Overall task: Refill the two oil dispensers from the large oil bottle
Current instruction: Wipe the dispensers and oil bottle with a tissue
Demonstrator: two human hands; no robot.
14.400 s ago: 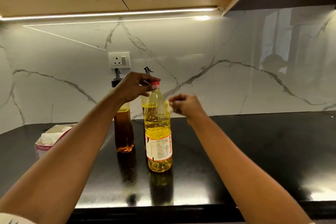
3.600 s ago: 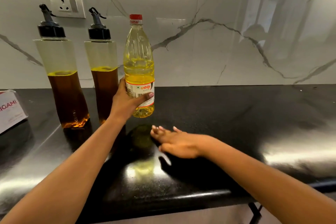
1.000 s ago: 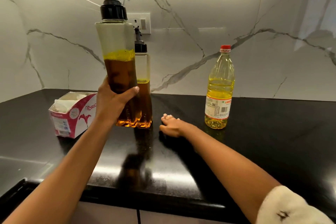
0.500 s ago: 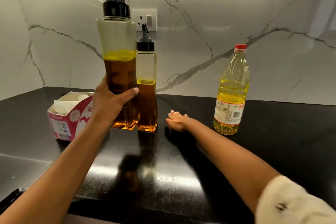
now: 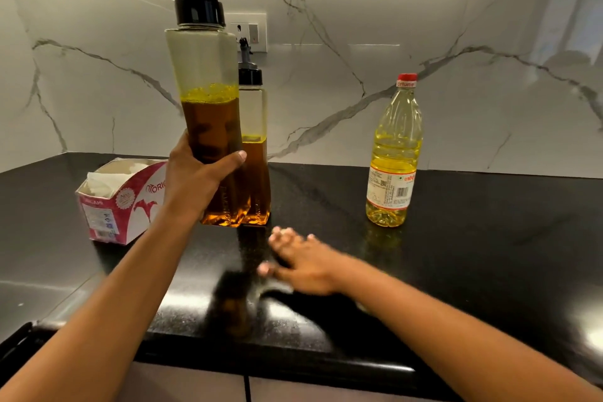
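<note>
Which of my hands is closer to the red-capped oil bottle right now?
Right. The right hand is open over the counter, front-left of the oil bottle and apart from it. The left hand grips an oil dispenser farther left.

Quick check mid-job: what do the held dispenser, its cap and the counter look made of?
The dispenser looks like clear, glossy glass or hard plastic: the oil shows through; which one, I cannot tell. Its cap seems black moulded plastic with a dull sheen. The counter looks like polished black stone, finely speckled, with mirror-like reflections.
</note>
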